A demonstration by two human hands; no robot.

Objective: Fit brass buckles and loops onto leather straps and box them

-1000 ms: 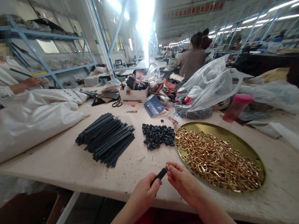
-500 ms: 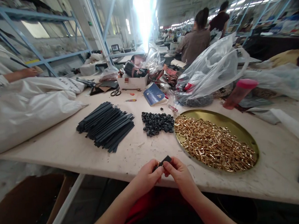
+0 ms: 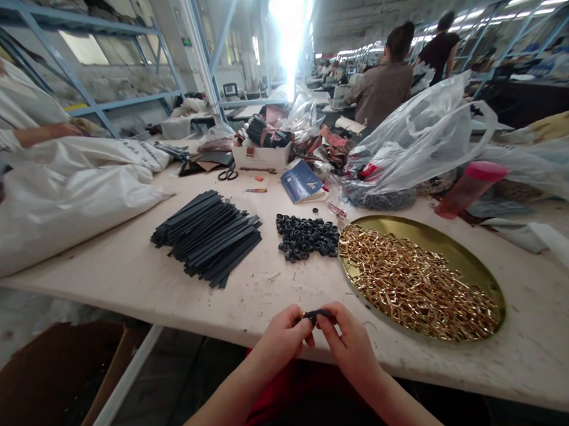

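Between the fingertips of both hands, over the table's front edge, is a short black strap (image 3: 318, 314). My left hand (image 3: 288, 332) pinches its left end, where a speck of gold metal shows, probably a buckle largely hidden by the fingers. The other end is pinched by my right hand (image 3: 344, 333). Beyond the hands lies a pile of flat black strips (image 3: 206, 237), and to its right a heap of small black loops (image 3: 308, 237). A round gold tray (image 3: 427, 230) at the right holds many small gold buckles (image 3: 414, 282).
A white sack (image 3: 66, 200) covers the table's left side. Farther back are scissors (image 3: 227, 173), a blue booklet (image 3: 302, 181), a white box (image 3: 262, 156), a clear plastic bag (image 3: 419, 140) and a pink-lidded bottle (image 3: 471, 189). A cardboard box (image 3: 49, 388) stands below left. Other people are nearby.
The strap between my hands has turned from tilted, with its flat face showing, to nearly level and edge-on. My hands are slightly farther apart. The whole view has shifted a little.
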